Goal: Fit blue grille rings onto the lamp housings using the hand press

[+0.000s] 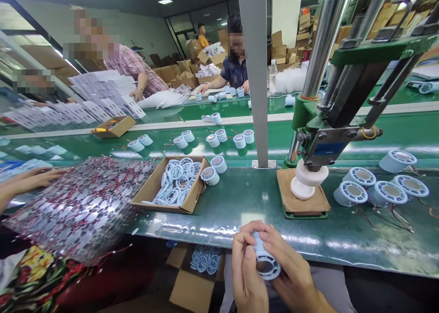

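Both my hands are wrapped round one light-blue round housing at the front edge of the bench, its slotted ring end tipped toward me. My left hand grips its left side, and my right hand closes over its top and right side. Part of the housing is hidden by my fingers. Beyond my hands stands a green hand press, with a white round pad above a white disc on a cardboard-covered base. Right of the press sit several finished-looking blue housings with wires.
A cardboard box of blue rings stands left, beside two housings. A lower box of rings is below the bench. A co-worker's hand rests by a wired sheet pile. A grey post rises behind the bench.
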Action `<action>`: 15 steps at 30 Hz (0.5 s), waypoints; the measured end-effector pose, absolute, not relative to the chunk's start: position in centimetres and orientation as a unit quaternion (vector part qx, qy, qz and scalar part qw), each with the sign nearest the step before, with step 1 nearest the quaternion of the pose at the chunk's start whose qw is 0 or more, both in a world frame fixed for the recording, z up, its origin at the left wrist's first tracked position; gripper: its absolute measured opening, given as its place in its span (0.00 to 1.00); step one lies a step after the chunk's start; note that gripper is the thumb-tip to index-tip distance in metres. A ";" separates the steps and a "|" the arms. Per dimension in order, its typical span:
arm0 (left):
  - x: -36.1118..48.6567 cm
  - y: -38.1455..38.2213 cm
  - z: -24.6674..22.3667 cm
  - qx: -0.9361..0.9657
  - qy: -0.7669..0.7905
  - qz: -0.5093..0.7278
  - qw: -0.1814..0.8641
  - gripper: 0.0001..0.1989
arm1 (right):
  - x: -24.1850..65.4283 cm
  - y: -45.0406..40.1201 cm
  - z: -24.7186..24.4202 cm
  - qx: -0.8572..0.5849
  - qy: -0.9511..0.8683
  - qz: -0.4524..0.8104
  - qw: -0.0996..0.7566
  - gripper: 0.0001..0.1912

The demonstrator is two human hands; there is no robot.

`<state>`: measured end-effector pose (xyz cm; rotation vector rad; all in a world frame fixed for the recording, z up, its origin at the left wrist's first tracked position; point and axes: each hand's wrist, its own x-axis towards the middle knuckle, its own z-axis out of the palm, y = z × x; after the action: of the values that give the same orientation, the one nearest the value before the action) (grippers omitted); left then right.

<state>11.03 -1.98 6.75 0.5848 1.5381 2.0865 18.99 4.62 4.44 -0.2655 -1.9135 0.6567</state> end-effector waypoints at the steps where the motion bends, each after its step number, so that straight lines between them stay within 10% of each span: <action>1: 11.1 -2.0 6.7 0.200 0.553 0.769 0.251 0.14 | 19.0 4.6 4.5 -0.114 -0.799 0.280 0.520 0.28; 15: 10.6 -2.1 7.5 0.174 0.506 0.781 0.322 0.21 | 19.1 4.8 5.3 -0.124 -0.791 0.339 0.494 0.36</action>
<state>10.61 -2.12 7.46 0.4579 1.3301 2.0505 19.08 4.76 5.26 -0.2998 -1.9172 0.8227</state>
